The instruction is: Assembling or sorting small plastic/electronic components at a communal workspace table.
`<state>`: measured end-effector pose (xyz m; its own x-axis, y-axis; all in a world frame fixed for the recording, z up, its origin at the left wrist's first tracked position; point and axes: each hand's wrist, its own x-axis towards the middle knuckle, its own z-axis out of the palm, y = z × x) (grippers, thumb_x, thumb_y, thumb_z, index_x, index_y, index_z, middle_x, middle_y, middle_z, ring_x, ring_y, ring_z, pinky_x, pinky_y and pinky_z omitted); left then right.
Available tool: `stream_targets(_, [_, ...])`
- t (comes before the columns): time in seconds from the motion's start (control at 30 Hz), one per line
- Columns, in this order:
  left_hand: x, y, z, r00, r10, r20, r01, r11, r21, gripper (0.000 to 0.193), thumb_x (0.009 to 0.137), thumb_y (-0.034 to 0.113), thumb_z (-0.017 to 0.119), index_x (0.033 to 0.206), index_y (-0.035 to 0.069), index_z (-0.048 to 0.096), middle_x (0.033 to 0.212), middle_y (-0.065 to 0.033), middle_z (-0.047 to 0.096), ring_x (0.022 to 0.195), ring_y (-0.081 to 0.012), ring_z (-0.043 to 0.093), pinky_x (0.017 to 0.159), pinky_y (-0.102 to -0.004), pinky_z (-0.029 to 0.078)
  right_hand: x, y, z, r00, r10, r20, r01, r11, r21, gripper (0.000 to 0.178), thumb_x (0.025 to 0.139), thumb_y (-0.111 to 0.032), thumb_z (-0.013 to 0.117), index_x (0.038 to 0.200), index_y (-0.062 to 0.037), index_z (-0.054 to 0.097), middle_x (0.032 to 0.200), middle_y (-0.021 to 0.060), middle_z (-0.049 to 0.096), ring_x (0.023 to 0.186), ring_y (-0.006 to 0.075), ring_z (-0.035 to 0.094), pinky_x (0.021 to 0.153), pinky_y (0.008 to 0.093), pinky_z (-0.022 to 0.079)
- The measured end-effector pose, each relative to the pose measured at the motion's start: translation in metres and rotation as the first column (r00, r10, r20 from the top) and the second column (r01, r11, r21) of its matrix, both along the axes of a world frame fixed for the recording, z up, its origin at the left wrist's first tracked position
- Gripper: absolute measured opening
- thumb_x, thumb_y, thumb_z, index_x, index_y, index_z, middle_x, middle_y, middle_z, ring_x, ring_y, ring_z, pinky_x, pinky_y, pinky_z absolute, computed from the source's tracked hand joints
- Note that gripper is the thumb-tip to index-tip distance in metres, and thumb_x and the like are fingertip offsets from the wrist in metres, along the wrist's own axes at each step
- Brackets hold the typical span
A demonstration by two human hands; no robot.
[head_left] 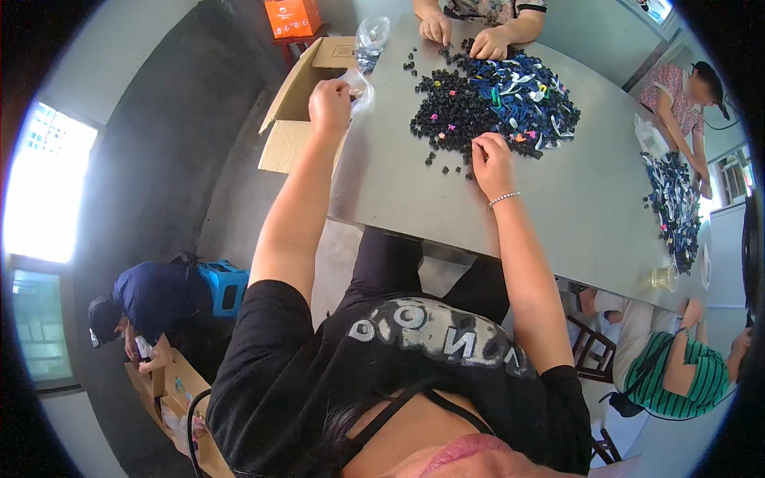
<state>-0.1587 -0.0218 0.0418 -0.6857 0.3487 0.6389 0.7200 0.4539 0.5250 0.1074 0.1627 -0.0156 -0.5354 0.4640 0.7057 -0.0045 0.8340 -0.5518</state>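
Note:
My left hand [329, 105] is closed above the near side of an open cardboard box [288, 146], beside a clear plastic bag [360, 89] at the table's left edge. Whatever its curled fingers hold is hidden. Over on the table, my right hand [492, 165] has its fingers bent together at the near edge of a heap of small black plastic pieces [446, 111]; I cannot make out what is between them. Against that heap lies a pile of blue and white slender pieces [522, 92], with a few pink, yellow, green and orange bits among them.
Across the grey table [414, 191], another person's hands [490, 44] touch the heap. A second pile [673, 203] lies at the right, with people beside it and a clear cup [663, 277]. At lower left someone bends over a carton [187, 382] near a blue stool [225, 287].

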Motion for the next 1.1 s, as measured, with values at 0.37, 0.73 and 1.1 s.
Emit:
stream_targets(0.37, [0.088, 0.013, -0.007, 0.849, -0.295, 0.438, 0.424, 0.875, -0.233, 0.044, 0.077, 0.039, 0.069, 0.105, 0.005, 0.068, 0.103, -0.0174, 0.065, 0.094, -0.0333, 0.064, 0.081, -0.0396, 0.050, 0.000, 0.006, -0.006, 1.000, -0.012, 0.013, 0.012, 1.000, 0.021, 0.006, 0.082, -0.003, 0.064, 0.087, -0.0007, 0.064, 0.093, 0.0119, 0.062, 0.081, 0.0265, 0.062, 0.067, 0.0314, 0.051])
stream_targets(0.73, [0.145, 0.039, -0.038, 0.925, -0.348, 0.155, 0.381, 0.841, -0.383, 0.031, 0.086, 0.020, 0.060, 0.115, 0.010, 0.057, 0.102, -0.0114, 0.060, 0.087, -0.0350, 0.062, 0.075, -0.0432, 0.052, -0.002, 0.007, -0.008, 1.000, 0.004, -0.009, -0.004, 0.998, 0.062, 0.006, 0.082, -0.003, 0.064, 0.088, -0.0010, 0.065, 0.093, 0.0112, 0.061, 0.079, 0.0253, 0.062, 0.064, 0.0305, 0.052])
stream_targets(1.1, [0.133, 0.033, -0.045, 0.898, -0.435, 0.069, 0.439, 0.897, -0.057, 0.019, 0.084, 0.017, 0.064, 0.098, 0.005, 0.068, 0.086, -0.0150, 0.062, 0.079, -0.0334, 0.062, 0.072, -0.0394, 0.051, -0.002, 0.006, -0.010, 1.000, 0.011, 0.007, -0.011, 1.000, -0.008, 0.005, 0.083, -0.004, 0.063, 0.087, -0.0005, 0.064, 0.093, 0.0116, 0.061, 0.079, 0.0260, 0.062, 0.066, 0.0312, 0.051])
